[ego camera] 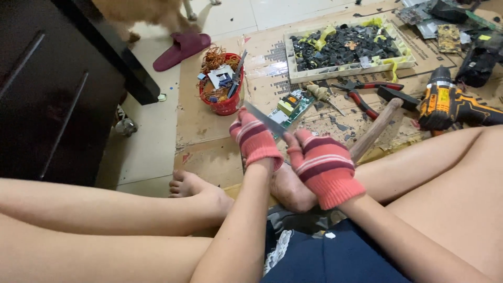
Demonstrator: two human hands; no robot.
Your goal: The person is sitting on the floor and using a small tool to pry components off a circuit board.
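Note:
Both my hands wear red and pink striped gloves and meet above my bare foot. My right hand (324, 166) is closed around the hidden handle of a knife (266, 120). Its grey blade points up and to the left. My left hand (255, 139) is curled into a fist right beside the blade, touching it. Whether anything is inside that fist is hidden. A green circuit board (291, 105) lies on the cardboard just beyond the blade.
On the cardboard sheet (201, 120) lie a wooden-handled hammer (378, 127), red-handled pliers (362, 95) and a yellow and black drill (449, 102). Further back are a tray of dark scraps (348, 48) and a red bowl of copper wire (221, 86). A dark cabinet (52, 89), a slipper (182, 47) and a dog's legs (141, 13) are at left.

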